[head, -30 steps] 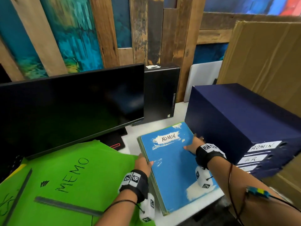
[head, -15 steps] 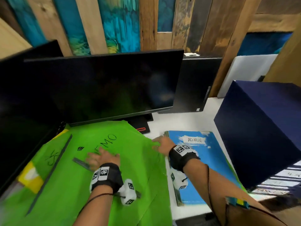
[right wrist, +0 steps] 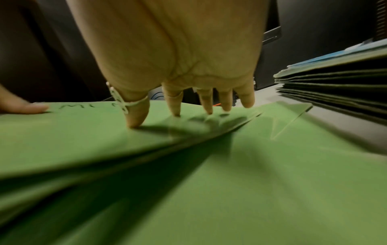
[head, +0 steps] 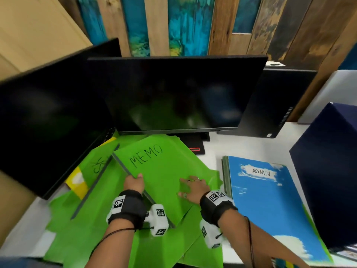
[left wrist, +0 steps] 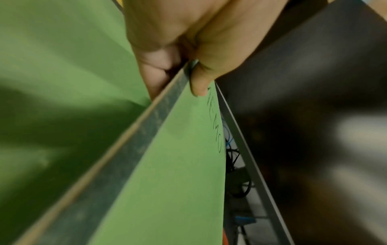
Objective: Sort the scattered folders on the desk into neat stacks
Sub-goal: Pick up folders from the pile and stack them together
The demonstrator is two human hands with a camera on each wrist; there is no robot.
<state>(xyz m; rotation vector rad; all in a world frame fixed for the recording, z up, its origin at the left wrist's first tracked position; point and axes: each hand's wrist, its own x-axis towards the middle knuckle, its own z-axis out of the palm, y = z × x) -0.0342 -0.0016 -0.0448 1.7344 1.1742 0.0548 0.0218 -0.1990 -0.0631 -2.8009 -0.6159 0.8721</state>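
The green MEMO folder [head: 154, 171] lay tilted atop other scattered green folders [head: 92, 225] (one showing yellow); right of them, the blue ADMIN stack [head: 270, 200] sat squared on the desk [head: 231, 146]

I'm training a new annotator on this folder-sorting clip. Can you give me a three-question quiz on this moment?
1. True or false: the left hand pinches the edge of the green MEMO folder.
2. The right hand is: A) gripping the blue ADMIN folder; B) resting spread fingertips on the MEMO folder; C) touching the monitor.
3. Fill in: the ADMIN folder tops a stack lying to the ____ of the green folders.

Key: 1 true; 2 B; 3 right.
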